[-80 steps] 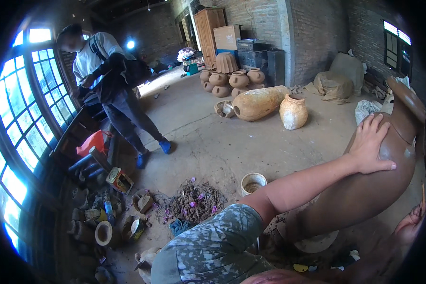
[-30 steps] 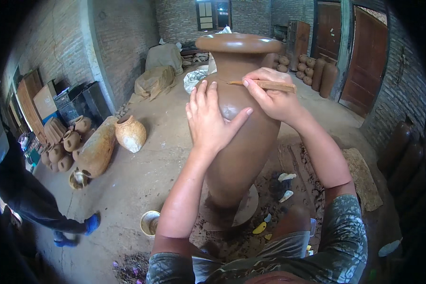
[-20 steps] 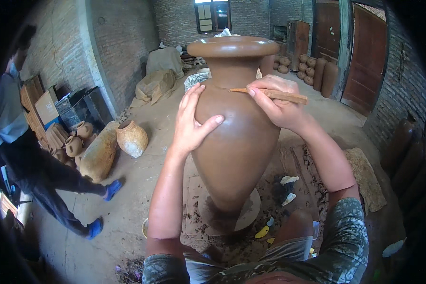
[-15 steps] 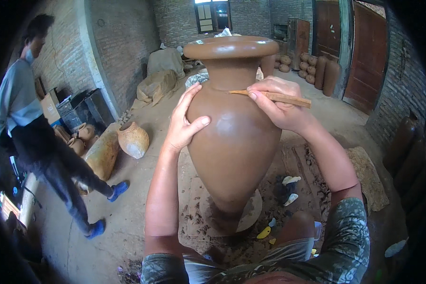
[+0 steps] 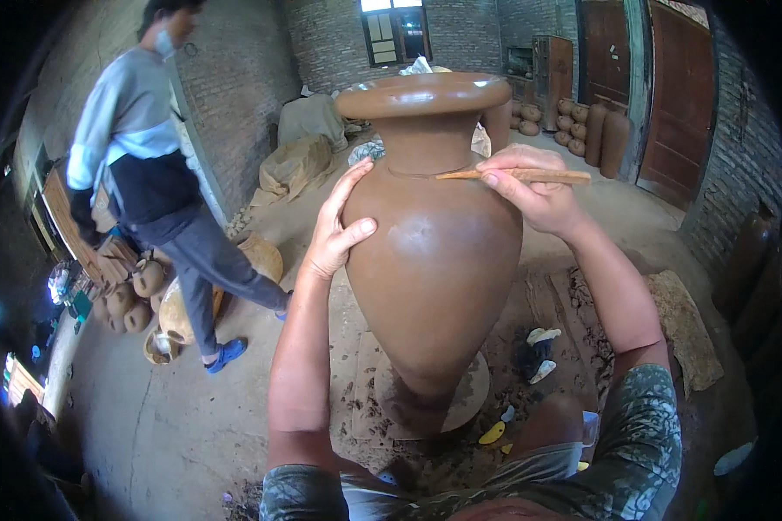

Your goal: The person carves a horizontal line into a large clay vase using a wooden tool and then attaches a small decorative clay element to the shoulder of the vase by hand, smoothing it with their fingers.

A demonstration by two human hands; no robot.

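A tall, smooth brown clay vase [image 5: 434, 252] stands upright in front of me, with a wide rolled rim and a narrow base. My left hand [image 5: 341, 221] rests against its left shoulder, thumb and fingers spread. Pinched in my right hand [image 5: 537, 187] is a slim wooden clay-modelling tool [image 5: 547, 176]. Its pointed tip touches the vase where the neck meets the shoulder. A thin incised line runs round that spot, left of the tip. The vase's foot sits on a round board [image 5: 465, 408] on the ground.
A person [image 5: 161, 165] in a grey top walks at the left. Beside them are clay pots [image 5: 148, 278]. Covered heaps [image 5: 295, 165] lie behind. Small round pots [image 5: 573, 122] and tall jars [image 5: 615, 139] line the back right. A yellow scraper [image 5: 493, 433] lies near my knee.
The person at the left has stepped rightward, now in front of the pale pots. My right hand and the tool have shifted slightly right along the neck's base, and the incised line shows longer.
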